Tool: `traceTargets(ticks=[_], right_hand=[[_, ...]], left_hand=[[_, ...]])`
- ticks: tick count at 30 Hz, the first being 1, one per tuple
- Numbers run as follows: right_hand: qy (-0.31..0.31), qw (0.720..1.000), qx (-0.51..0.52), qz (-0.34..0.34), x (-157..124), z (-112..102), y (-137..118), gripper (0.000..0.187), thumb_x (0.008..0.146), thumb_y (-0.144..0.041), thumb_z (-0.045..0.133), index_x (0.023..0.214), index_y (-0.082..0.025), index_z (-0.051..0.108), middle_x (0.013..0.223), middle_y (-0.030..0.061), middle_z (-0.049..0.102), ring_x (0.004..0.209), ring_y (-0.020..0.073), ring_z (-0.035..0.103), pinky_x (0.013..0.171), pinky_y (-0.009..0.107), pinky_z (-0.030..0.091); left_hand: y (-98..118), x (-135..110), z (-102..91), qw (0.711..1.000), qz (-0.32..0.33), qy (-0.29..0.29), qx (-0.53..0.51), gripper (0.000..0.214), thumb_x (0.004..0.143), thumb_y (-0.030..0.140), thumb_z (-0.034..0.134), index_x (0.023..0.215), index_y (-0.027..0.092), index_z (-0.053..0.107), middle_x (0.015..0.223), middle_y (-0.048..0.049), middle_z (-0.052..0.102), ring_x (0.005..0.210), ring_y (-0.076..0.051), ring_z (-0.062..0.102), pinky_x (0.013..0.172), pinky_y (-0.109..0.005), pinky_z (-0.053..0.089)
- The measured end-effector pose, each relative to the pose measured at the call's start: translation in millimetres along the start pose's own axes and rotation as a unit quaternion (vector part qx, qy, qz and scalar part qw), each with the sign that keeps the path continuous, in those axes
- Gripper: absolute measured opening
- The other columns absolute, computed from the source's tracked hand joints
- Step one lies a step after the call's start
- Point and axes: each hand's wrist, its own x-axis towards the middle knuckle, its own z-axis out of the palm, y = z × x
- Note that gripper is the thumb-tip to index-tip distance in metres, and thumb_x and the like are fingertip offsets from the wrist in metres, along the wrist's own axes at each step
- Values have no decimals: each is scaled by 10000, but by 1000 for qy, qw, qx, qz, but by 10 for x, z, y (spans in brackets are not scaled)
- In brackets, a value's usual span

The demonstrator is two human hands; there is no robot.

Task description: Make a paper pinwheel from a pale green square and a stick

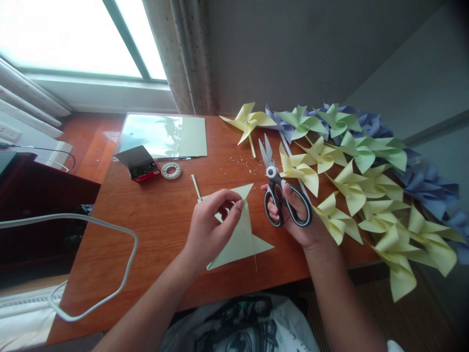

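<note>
My right hand (300,222) grips a pair of scissors (271,172) by its black-and-white handles, thumb and fingers in the loops. The blades point up and away and look slightly apart. My left hand (212,225) hovers over a cut sheet of pale yellow-green paper (238,239), thumb and forefinger pinched together; whatever lies between them, if anything, is too small to make out. Pointed corners of the paper stick out at the upper right and lower right. A thin rolled paper stick (196,187) shows beyond my left hand, its lower end hidden.
Yellow pinwheels (337,217), green pinwheels (337,120) and purple pinwheels (432,188) crowd the right side. A tape roll (171,170), a small open box (141,166) and a glossy packet of paper sheets (157,137) lie at the back left. Small scraps (246,164) dot the table (154,234). A white cable (128,269) crosses the left.
</note>
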Motion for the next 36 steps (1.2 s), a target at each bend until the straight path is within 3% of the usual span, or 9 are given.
traceTargets(ticks=[4,7,13,17,22,29,36], right_hand=[[-14,1000,13,-8,10,14,-9,516,910,-647,569,1123,-206,730,849,44,624,726,190,566,647,328,499],[-5,1000,15,-14,11,9,-10,492,925,-630,557,1113,-213,737,836,37,624,710,183,565,637,326,503],[32,998,-47,-31,-56,17,18,373,854,-499,742,1099,-219,713,775,-2,604,680,154,561,580,277,472],[87,986,-123,-65,-105,118,31,474,711,-380,880,1125,-242,695,819,-16,657,696,152,600,647,289,529],[117,973,-169,-107,-162,313,94,536,648,-304,912,1143,-242,715,823,-5,700,755,180,675,747,330,612],[133,953,-214,-169,-271,489,225,527,674,-243,902,1180,-254,754,1055,55,760,870,227,750,802,342,654],[169,929,-267,-195,-270,483,290,511,735,-207,849,1226,-270,722,1121,70,772,963,249,753,903,386,637]], left_hand=[[7,4,1,1000,6,-2,2,150,953,276,622,852,175,667,738,-20,659,651,-135,591,602,-251,488],[3,1,-1,1000,2,-3,0,149,953,278,624,857,174,668,744,-20,658,653,-135,592,594,-248,484],[-1,-6,-2,1000,2,-3,-1,144,954,270,621,855,175,664,738,-18,654,647,-131,584,591,-241,482],[1,-6,1,1000,5,-3,1,141,954,275,623,858,178,659,736,-16,649,639,-128,576,591,-240,481],[2,-2,1,1000,7,-2,9,150,952,285,626,857,175,662,731,-16,647,642,-130,572,593,-242,481],[-7,0,3,1000,8,-3,5,156,942,302,635,867,170,671,780,-42,685,674,-148,617,612,-256,502],[-5,-3,14,1000,15,-4,7,150,943,296,637,868,171,675,784,-45,695,673,-145,618,614,-248,505]])
